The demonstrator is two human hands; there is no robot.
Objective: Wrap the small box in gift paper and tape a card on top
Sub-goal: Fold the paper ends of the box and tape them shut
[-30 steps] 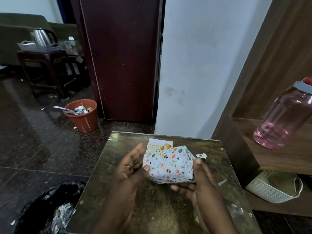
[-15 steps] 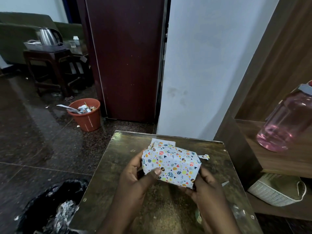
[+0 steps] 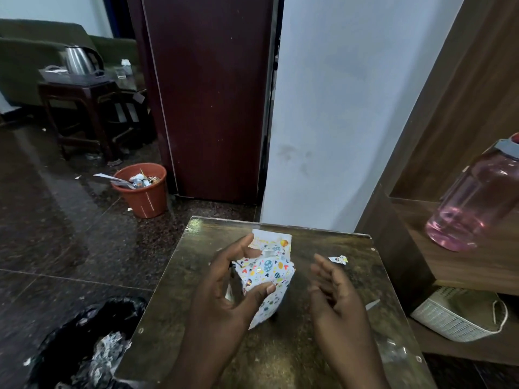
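Left hand gripping wrapped box mid-table, card just beyond near far edge; right hand relaxed, empty, bare room rightward.

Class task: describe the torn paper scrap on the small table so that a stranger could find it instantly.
Start at the brown table. Right of the wrapped box and beyond the right hand lies the paper scrap, the only tiny, patterned, loose piece.

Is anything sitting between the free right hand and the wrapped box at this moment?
Nothing visible does. The right hand hangs open beside the wrapped box, which the left hand grips, with only bare table in the gap. A small paper scrap lies farther back, off that path.
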